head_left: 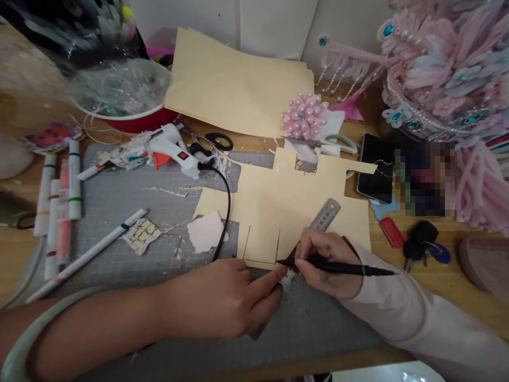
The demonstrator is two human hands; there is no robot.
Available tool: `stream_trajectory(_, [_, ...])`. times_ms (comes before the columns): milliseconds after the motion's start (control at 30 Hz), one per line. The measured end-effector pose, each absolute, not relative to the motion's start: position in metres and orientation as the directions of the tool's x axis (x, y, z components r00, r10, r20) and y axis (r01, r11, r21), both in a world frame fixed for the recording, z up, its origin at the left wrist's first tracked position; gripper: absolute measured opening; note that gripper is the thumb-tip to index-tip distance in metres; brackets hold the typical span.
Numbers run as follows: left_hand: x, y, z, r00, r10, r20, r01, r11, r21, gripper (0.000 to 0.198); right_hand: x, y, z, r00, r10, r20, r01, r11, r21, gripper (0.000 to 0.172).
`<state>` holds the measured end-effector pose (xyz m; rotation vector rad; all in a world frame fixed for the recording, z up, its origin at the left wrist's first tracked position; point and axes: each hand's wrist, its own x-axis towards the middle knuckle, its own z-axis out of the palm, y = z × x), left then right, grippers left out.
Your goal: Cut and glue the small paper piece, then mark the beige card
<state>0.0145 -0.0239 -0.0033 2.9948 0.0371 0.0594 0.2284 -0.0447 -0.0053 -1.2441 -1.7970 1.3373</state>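
Hands: A person's left hand lies at 6 o'clock on the grey cutting mat. Its fingers are loosely curled and grip nothing that shows, and the index finger stretches towards 3 o'clock until its tip is just beside the pen's point. The right hand, close by at 3 o'clock, is closed around a black pen.
Pen: The barrel lies nearly flat, its back end towards 3 o'clock. The tip, at 9 o'clock, is at the lower edge of the cream card.
Card: A cut-out sheet with notches along its top edge, lying flat at the centre of the frame, partly on the mat. Two short ruled lines rise from its bottom edge, at 10 o'clock from the pen tip.
Ruler: A steel ruler rests on the card, slanting towards 1 o'clock from under the right hand's fingers.
Wrist: A pale green bangle circles the left arm at 8 o'clock.
Mat: A white glue gun sits at 11 o'clock, its black cable curving down past the card's left edge. Rolled paper sticks lie at 9 o'clock.
Bench: Black-handled scissors and a stack of cream sheets lie at 12 o'clock, with a pink pearl flower at 1 o'clock. A dark phone sits at 2 o'clock and keys at 3 o'clock. A pink beaded headdress fills the 2 o'clock corner.
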Motion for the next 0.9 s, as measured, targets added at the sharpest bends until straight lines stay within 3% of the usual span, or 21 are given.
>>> stream_trajectory(100, [0.015,-0.025,-0.002,1.0,0.017,0.02,0.014,-0.99,0.141,0.033,0.234,-0.041,-0.008,-0.261,0.964,-0.049,0.306,0.035,-0.951,0.011])
stream_trajectory(167, [0.015,-0.025,-0.001,1.0,-0.001,0.01,-0.002,-0.99,0.138,0.037,0.243,-0.032,-0.006,-0.201,0.98,0.01,0.441,0.1,-0.892,0.006])
stream_trajectory(233, [0.014,-0.025,0.001,0.998,-0.054,0.018,-0.056,-0.988,0.144,0.041,0.255,-0.019,-0.004,-0.317,0.945,0.075,0.593,0.259,-0.762,0.005])
stream_trajectory(300, [0.014,-0.026,0.003,0.99,-0.134,0.038,-0.138,-0.976,0.17,0.038,0.268,-0.009,-0.005,-0.567,0.814,0.127,0.554,0.492,-0.672,0.014])
stream_trajectory(400, [0.012,-0.027,0.004,0.979,-0.197,0.047,-0.202,-0.96,0.196,0.034,0.282,-0.001,-0.009,-0.672,0.727,0.141,0.534,0.608,-0.587,0.033])
stream_trajectory(500, [0.011,-0.029,0.005,0.98,-0.194,0.053,-0.201,-0.962,0.183,0.032,0.284,-0.003,-0.01,-0.682,0.721,0.12,0.561,0.622,-0.547,0.041])
stream_trajectory(900, [0.01,-0.034,0.004,0.928,-0.254,0.272,-0.298,-0.945,0.132,0.023,0.277,-0.007,-0.006,-0.672,0.737,0.072,0.571,0.578,-0.584,0.042])
